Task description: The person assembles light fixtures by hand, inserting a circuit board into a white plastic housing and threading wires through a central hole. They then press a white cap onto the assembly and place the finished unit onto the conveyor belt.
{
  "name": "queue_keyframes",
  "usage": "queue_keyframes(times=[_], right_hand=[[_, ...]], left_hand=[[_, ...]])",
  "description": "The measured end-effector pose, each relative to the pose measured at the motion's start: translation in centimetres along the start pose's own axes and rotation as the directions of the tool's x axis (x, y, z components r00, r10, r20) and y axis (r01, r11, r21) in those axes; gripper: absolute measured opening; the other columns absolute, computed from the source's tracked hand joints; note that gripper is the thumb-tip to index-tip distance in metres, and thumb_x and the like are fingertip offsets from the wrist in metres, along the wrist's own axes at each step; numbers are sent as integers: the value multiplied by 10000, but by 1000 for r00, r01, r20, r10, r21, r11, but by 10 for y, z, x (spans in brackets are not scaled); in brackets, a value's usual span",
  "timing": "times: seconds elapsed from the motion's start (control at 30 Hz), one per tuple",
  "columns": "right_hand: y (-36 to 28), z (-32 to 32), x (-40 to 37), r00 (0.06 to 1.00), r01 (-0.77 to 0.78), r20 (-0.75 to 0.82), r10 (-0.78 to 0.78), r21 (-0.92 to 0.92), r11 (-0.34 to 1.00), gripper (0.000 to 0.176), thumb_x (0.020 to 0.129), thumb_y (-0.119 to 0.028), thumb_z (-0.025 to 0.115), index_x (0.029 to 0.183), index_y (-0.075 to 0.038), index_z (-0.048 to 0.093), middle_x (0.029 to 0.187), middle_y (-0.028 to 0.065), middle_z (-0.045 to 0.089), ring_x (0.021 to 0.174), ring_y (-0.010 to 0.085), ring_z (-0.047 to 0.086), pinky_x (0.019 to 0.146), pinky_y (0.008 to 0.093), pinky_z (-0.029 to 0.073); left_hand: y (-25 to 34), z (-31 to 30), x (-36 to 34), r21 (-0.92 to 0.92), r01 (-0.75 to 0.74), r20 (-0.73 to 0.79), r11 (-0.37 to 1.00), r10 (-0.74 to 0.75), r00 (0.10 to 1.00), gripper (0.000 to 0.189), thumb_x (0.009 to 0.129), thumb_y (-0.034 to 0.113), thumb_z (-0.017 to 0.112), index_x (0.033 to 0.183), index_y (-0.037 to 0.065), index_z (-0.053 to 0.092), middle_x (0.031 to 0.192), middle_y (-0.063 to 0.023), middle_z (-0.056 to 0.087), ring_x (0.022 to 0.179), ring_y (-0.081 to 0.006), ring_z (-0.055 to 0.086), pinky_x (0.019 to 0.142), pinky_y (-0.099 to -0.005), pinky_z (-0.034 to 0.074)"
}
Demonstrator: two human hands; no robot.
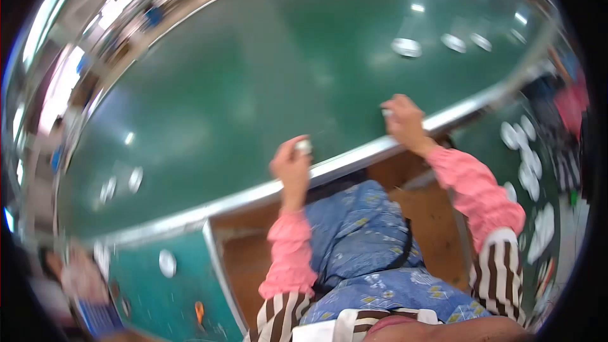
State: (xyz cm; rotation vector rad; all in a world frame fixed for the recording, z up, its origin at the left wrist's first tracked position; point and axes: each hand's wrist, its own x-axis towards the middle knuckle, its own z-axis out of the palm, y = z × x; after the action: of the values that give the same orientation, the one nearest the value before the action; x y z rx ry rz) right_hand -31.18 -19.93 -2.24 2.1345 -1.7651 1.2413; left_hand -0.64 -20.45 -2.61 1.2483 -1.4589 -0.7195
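My left hand [290, 166] is closed on a small white piece [304, 147], held between thumb and fingertips just above the green belt surface. My right hand [405, 121] is also closed, farther along the metal edge, and a bit of another small white piece [387, 113] shows at its fingertips. Blur and small size hide the exact kind of either piece. Both wrists reach over the metal rim [345, 161] of the green surface [209, 114].
White round pieces [406, 47] lie at the far right of the green surface, and a few more [135, 179] at the left. A side table [168, 297] holds a white disc [168, 263] and an orange-handled tool [200, 311]. White pieces [529, 168] cover the right side table.
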Motion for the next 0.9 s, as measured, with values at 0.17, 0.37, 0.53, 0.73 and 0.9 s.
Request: queue_keyframes(times=[0.17,0.37,0.53,0.73,0.9], right_hand=[[-31,22,32,979,156,122,-164,75,985,218,789,50,599,980,-33,665,923,115,586,884,327,615,754,414,502],[-114,97,68,969,182,99,-227,336,924,190,827,55,592,987,-25,656,921,119,585,870,319,610,741,401,494],[-132,120,61,956,217,87,-281,437,873,224,832,72,585,1016,-31,660,901,117,588,803,295,611,714,363,493],[-122,120,60,984,85,108,-144,426,901,174,884,45,581,1022,-24,663,915,97,609,790,225,613,699,314,486],[-123,119,56,971,128,134,-199,413,902,176,887,41,577,1028,-27,658,912,95,607,784,228,610,694,315,487]], left_hand=[[17,-7,-24,-67,-123,-4,990,123,992,227,866,-18,564,1017,39,724,862,-110,677,758,-184,634,681,-311,498],[26,-15,-37,-114,-59,-17,992,58,998,183,881,-4,602,1030,25,704,834,-76,632,704,-137,577,625,-291,460],[27,-66,-90,-61,118,-81,991,-123,989,228,884,-4,574,1062,17,716,896,-83,700,753,-141,648,679,-285,512],[25,-164,-150,123,357,-277,926,-313,908,226,889,10,562,1047,3,723,929,-101,720,790,-150,667,705,-299,528],[26,-236,-176,451,322,-473,833,-83,877,215,874,5,582,1031,37,726,905,-128,700,734,-204,662,666,-317,508]])
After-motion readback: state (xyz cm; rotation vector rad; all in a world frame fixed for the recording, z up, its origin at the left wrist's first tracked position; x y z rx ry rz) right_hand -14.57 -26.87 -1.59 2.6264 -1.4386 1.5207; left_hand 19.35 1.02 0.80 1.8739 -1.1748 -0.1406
